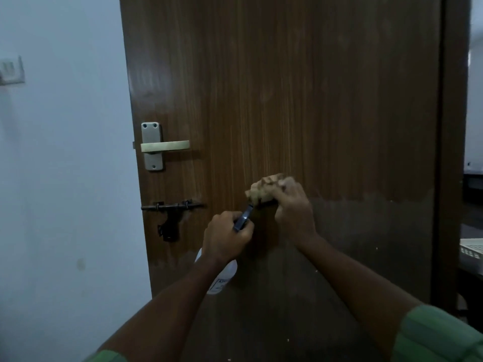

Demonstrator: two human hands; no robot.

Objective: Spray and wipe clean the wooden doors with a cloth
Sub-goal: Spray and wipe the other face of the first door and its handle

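Brown door (287, 100) waits while her left hand (226, 237) grips the spray bottle (222, 276), nozzle aimed toward one o'clock, apparently wetting the cloth (264, 189) bunched in her right hand (294, 207).

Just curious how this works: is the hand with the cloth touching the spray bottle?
Cannot tell. In the head view the right hand grips the cloth right above the spray bottle nozzle.

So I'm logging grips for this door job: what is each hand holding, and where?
The left hand grips the spray bottle at its trigger head. The right hand holds the bunched cloth.
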